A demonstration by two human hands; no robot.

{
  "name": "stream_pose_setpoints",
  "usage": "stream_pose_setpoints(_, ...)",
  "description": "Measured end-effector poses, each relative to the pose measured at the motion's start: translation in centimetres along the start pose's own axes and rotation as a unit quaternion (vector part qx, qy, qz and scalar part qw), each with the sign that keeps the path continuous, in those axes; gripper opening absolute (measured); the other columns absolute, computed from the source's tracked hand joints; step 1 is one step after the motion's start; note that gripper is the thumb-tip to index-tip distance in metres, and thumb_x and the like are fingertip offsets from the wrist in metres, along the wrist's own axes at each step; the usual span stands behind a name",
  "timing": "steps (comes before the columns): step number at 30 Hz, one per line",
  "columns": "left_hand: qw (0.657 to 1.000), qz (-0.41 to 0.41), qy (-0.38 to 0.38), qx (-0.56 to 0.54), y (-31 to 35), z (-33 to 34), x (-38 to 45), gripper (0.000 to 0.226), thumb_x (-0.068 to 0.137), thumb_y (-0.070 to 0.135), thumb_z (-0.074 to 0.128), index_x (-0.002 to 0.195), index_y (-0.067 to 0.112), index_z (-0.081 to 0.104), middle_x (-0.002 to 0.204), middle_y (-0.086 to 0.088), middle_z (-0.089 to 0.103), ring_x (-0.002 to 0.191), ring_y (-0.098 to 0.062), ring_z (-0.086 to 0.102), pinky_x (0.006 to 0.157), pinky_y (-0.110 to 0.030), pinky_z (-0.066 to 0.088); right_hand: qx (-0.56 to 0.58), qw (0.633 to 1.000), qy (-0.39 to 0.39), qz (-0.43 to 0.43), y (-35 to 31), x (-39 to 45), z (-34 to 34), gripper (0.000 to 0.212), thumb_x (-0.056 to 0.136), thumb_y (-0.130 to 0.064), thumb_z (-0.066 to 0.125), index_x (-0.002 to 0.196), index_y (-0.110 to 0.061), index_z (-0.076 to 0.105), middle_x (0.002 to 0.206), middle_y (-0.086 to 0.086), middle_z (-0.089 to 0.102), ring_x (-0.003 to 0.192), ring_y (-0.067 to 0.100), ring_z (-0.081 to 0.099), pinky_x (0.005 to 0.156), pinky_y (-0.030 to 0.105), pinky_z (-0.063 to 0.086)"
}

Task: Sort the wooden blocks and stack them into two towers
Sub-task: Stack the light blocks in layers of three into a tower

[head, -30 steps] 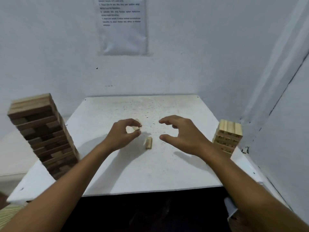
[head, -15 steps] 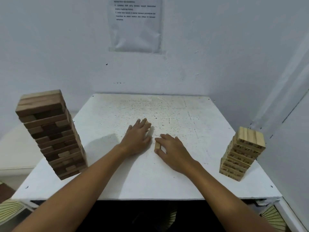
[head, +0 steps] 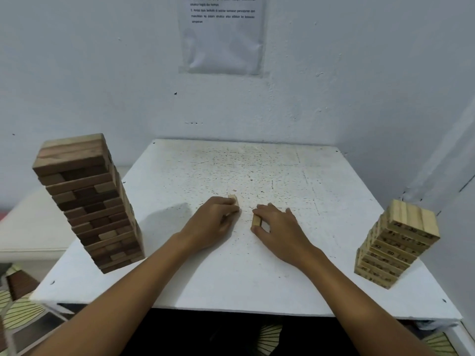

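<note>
A tall tower of dark brown wooden blocks (head: 87, 201) stands at the table's left edge. A shorter tower of pale numbered blocks (head: 395, 244) stands at the right edge. Mid-table, my left hand (head: 213, 222) lies low on the surface with its fingers curled round a small pale block (head: 233, 199) that pokes out past the fingertips. My right hand (head: 280, 227) rests on the table just to the right and pinches another pale block (head: 256, 220) between thumb and fingers. The two hands are a short gap apart.
The white speckled table (head: 257, 170) fills a corner between grey walls. A printed sheet (head: 222, 34) hangs on the back wall. A low pale surface (head: 33, 227) lies to the left, and patterned floor (head: 23, 312) shows beneath the table's edges.
Both hands came down from above the table onto it. The left keeps its block; the right closed its fingers round the block that lay loose on the table. The view tilted slightly.
</note>
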State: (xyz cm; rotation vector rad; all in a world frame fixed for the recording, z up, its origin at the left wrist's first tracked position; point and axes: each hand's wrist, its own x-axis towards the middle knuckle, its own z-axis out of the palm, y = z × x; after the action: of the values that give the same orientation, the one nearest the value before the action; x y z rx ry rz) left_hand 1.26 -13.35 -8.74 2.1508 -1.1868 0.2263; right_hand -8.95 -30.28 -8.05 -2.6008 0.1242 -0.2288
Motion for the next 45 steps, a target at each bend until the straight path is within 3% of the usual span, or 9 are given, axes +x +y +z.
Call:
stream_pose_setpoints(5,0.999,-0.027,-0.023,-0.022,0.6,-1.2,-2.6,0.03,0.086,0.03,0.058,0.104,0.016,0.077,0.114,-0.002,0.07,0.111,-0.008,0.058,0.094,-0.025,0.047,0.045,0.998,-0.008,-0.03,-0.6,-0.4,-0.1,0.033,0.093,-0.027,0.058,0.125,-0.017,0.059,0.125,-0.004,0.06,0.128,0.015,0.044,0.115,0.036,0.013)
stream_pose_setpoints(9,0.998,-0.016,-0.053,-0.041,0.6,-2.0,-4.1,0.027,0.081,0.034,0.064,0.1,0.022,0.078,0.113,0.003,0.072,0.109,-0.003,0.06,0.093,-0.024,0.049,0.071,0.996,-0.036,-0.042,-0.9,-0.9,-0.2,0.035,0.088,-0.026,0.065,0.122,-0.019,0.061,0.125,0.001,0.061,0.124,0.02,0.048,0.099,0.017,0.013)
stream_pose_setpoints(12,0.995,-0.027,-0.053,-0.074,0.9,-2.6,-5.1,0.026,0.074,0.034,0.069,0.092,0.019,0.08,0.107,0.006,0.074,0.104,-0.001,0.064,0.089,-0.026,0.053,0.102,0.992,-0.064,-0.039,-1.2,-1.2,-0.3,0.036,0.081,-0.026,0.071,0.117,-0.022,0.064,0.125,-0.003,0.062,0.124,0.016,0.05,0.102,0.022,0.023)
stream_pose_setpoints(15,0.99,-0.061,-0.04,-0.122,1.4,-2.8,-5.7,0.018,0.069,0.018,0.079,0.086,0.02,0.08,0.101,0.012,0.074,0.1,-0.002,0.066,0.088,-0.03,0.054,0.137,0.987,-0.081,-0.034,-1.6,-1.4,-0.4,0.034,0.073,-0.027,0.076,0.106,-0.027,0.068,0.127,-0.011,0.062,0.125,0.009,0.051,0.105,0.034,0.037)
stream_pose_setpoints(19,0.981,-0.088,-0.052,-0.163,2.1,-3.1,-6.1,0.023,0.065,0.009,0.084,0.085,0.021,0.08,0.099,0.014,0.074,0.098,-0.006,0.068,0.089,-0.031,0.053,0.16,0.982,-0.095,-0.043,-1.8,-1.8,-0.2,0.03,0.069,-0.025,0.08,0.098,-0.027,0.068,0.121,-0.017,0.065,0.12,-0.015,0.045,0.115,0.033,0.022)
stream_pose_setpoints(23,0.978,-0.104,-0.062,-0.172,2.3,-3.3,-6.4,0.028,0.066,0.009,0.085,0.092,0.019,0.079,0.101,0.014,0.074,0.1,-0.005,0.067,0.092,-0.029,0.051,0.158,0.982,-0.087,-0.057,-2.2,-2.3,-0.5,0.035,0.068,-0.025,0.082,0.101,-0.026,0.069,0.103,-0.019,0.066,0.112,0.0,0.053,0.105,0.028,0.032)
stream_pose_setpoints(27,0.977,-0.112,-0.059,-0.172,2.7,-3.6,-6.6,0.038,0.066,0.007,0.084,0.101,0.019,0.076,0.101,0.013,0.074,0.1,-0.005,0.067,0.092,-0.025,0.05,0.147,0.984,-0.076,-0.073,-2.4,-2.8,-0.4,0.037,0.066,-0.031,0.081,0.1,-0.032,0.068,0.099,-0.024,0.061,0.105,-0.002,0.052,0.097,0.033,0.043)
stream_pose_setpoints(33,0.982,-0.106,-0.046,-0.151,2.7,-3.6,-6.8,0.044,0.063,0.019,0.083,0.105,0.019,0.073,0.106,0.011,0.071,0.105,-0.007,0.065,0.093,-0.026,0.049,0.142,0.985,-0.068,-0.064,-2.5,-3.3,-0.1,0.04,0.067,-0.032,0.08,0.104,-0.037,0.064,0.104,-0.026,0.055,0.109,-0.003,0.048,0.098,0.035,0.043)
stream_pose_setpoints(45,0.983,-0.111,-0.037,-0.141,2.9,-3.4,-7.1,0.042,0.065,0.012,0.087,0.104,0.022,0.075,0.103,0.014,0.072,0.102,-0.002,0.065,0.091,-0.019,0.047,0.146,0.985,-0.075,-0.053,-2.2,-3.6,0.0,0.045,0.067,-0.035,0.081,0.108,-0.037,0.063,0.109,-0.027,0.055,0.113,-0.002,0.048,0.1,0.036,0.042)
